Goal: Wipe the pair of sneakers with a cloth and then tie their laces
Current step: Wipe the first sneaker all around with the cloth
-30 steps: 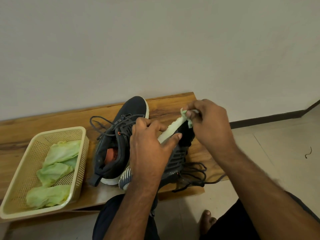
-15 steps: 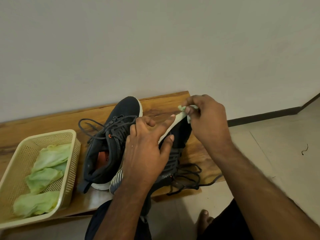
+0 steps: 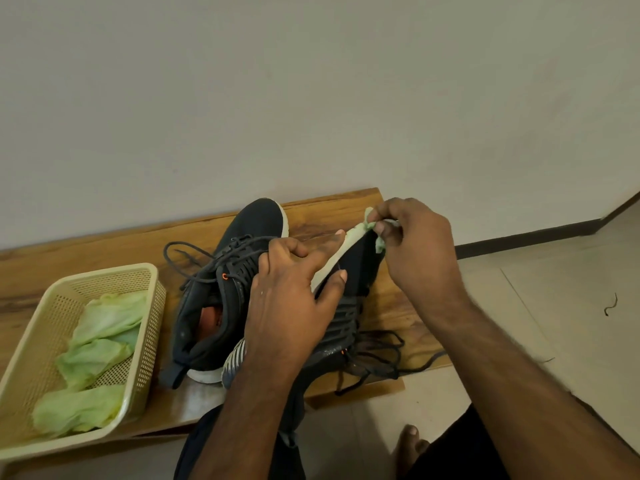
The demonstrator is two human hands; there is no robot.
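Right hand (image 3: pixel 420 251) pinches crumpled green cloth (image 3: pixel 369 221) against sneaker's (image 3: pixel 349 285) smooth white sole.

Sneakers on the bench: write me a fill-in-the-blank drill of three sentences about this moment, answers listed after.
1. The right hand pinches a small green ____ against the toe of the tilted sneaker.
2. The left hand steadies that sneaker by its white ____.
3. Spare green cloths lie in the cream ____ on the bench beside the other sneaker.

Missing words: cloth; sole; basket
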